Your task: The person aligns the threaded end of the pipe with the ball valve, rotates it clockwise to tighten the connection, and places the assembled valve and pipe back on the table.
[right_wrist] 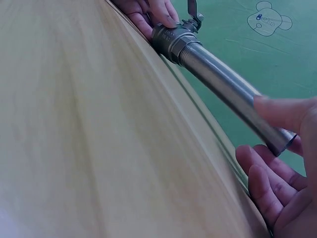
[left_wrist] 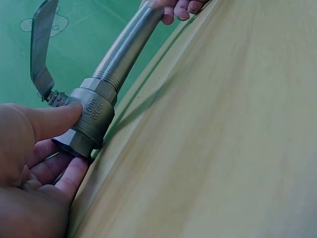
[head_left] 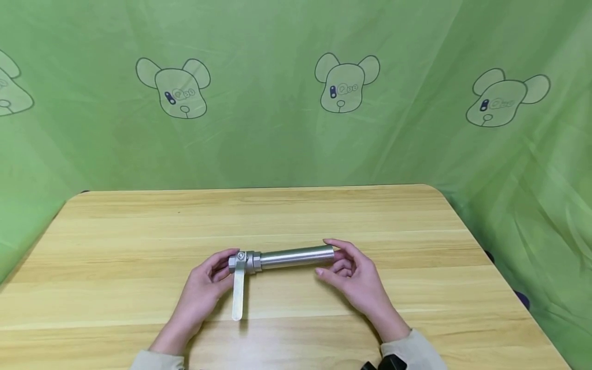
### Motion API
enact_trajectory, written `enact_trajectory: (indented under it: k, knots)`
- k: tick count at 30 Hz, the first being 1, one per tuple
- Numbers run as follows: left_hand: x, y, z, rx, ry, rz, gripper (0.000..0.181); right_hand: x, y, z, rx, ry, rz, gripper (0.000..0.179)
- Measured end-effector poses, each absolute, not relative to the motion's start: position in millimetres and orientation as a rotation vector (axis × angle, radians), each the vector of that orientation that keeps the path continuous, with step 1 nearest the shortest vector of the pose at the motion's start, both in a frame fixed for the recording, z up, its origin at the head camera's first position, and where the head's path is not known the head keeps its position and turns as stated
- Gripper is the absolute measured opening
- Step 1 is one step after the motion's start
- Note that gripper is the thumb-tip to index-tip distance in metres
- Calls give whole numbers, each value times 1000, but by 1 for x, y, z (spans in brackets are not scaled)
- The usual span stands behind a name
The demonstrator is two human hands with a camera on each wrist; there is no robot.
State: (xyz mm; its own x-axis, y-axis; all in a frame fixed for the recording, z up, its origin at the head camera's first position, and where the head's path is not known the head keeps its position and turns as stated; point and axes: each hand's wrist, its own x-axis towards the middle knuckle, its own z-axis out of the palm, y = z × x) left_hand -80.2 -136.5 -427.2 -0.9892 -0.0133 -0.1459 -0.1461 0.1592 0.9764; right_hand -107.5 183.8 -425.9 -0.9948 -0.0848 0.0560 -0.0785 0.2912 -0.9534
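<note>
Probably heavy, rigid, slick: lower-centre ball valve (head_left: 252,262), best held by its body, in my left grip (head_left: 202,293); right grip (head_left: 361,282) parted around steel pipe (head_left: 296,257).

A knobby silver metal ball valve (head_left: 253,262) was at the left end of a straight, round silver metal pipe (head_left: 298,257), the two running crosswise over the near half of a pale, wood-grained table (head_left: 139,221). From the valve, a flat silver metal lever (head_left: 238,295) reached toward the person. The bare left hand (head_left: 203,288) was around the valve's left end; the bare right hand (head_left: 358,280) was at the pipe's right end. Whether the pipe touched the tabletop was hard to tell. A green cloth curtain (head_left: 277,149) hung behind the table and beyond both sides. Beige cloth sleeves (head_left: 413,352) lay nearest, left and right.
</note>
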Motion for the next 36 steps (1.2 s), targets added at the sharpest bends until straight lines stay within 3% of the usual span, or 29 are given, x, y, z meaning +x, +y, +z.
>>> enact_trajectory:
  k: [10,20,36]
  knots:
    - [-80,-137,-427,-164,2318,1966,58,-107,182,-423,-119,2561,-1842,44]
    - [-80,-137,-427,-161,2299,1982,58,-108,179,-421,46,2493,-1822,41]
    - [-81,-137,-429,-149,2304,1979,58,-108,182,-423,68,2556,-1728,46]
